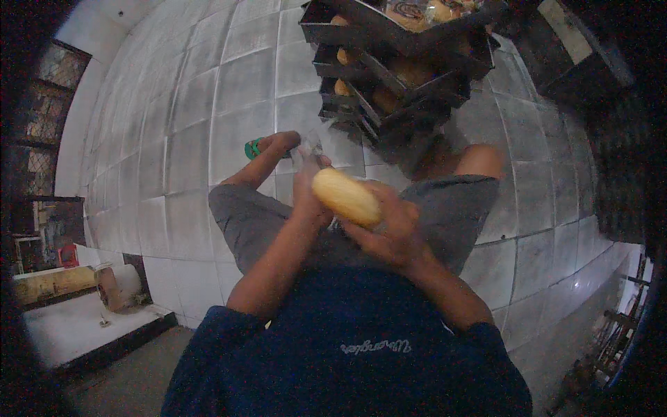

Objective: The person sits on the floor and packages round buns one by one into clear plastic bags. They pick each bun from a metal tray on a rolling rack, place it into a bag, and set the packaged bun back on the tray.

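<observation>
A long golden bread roll (346,197) lies in my right hand (394,226), whose fingers are wrapped round its near right end. The roll is tilted, its far left end reaching toward my left hand (309,191). A thin clear plastic bag (310,147) rises from the fingers of my left hand, which look closed on it; motion blurs them somewhat. The roll's far end is close to the bag. I cannot tell whether it is inside the bag's mouth. Both hands are held over my lap.
Ahead to the right, dark metal trays (347,36) are stacked crosswise, with bread inside and wrapped bread (410,14) on top. My bent legs flank the hands, with a green sandal strap (252,147) at my foot. A roll of material (114,285) rests on a low white surface at left.
</observation>
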`<action>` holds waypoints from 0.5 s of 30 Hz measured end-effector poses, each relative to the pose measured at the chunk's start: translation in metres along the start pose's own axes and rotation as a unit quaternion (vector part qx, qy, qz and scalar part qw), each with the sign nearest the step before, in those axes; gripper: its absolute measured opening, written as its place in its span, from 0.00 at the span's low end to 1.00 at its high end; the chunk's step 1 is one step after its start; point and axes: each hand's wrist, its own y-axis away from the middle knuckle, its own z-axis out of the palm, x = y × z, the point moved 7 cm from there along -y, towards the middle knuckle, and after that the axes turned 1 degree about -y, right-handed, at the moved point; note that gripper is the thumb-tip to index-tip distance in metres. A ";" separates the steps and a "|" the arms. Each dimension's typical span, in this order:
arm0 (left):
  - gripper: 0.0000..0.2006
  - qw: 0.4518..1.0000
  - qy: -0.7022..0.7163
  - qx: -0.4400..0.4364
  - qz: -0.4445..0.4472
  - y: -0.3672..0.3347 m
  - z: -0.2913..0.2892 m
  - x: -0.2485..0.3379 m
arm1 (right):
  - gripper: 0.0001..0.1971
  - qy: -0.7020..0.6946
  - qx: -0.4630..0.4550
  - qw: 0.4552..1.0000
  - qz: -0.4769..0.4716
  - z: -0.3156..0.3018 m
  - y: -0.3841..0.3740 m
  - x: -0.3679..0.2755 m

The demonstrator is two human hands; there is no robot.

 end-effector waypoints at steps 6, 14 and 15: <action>0.29 0.966 -0.169 0.020 0.195 0.053 0.042 0.050 | 0.24 -0.173 0.191 0.952 0.165 -0.016 -0.029 0.026; 0.19 0.989 0.076 -0.004 0.130 0.072 0.048 0.044 | 0.25 -0.283 0.188 0.920 0.195 -0.013 0.001 0.021; 0.18 0.991 0.088 -0.016 0.102 0.059 0.036 0.037 | 0.25 -0.348 0.234 0.887 0.192 -0.020 0.008 0.015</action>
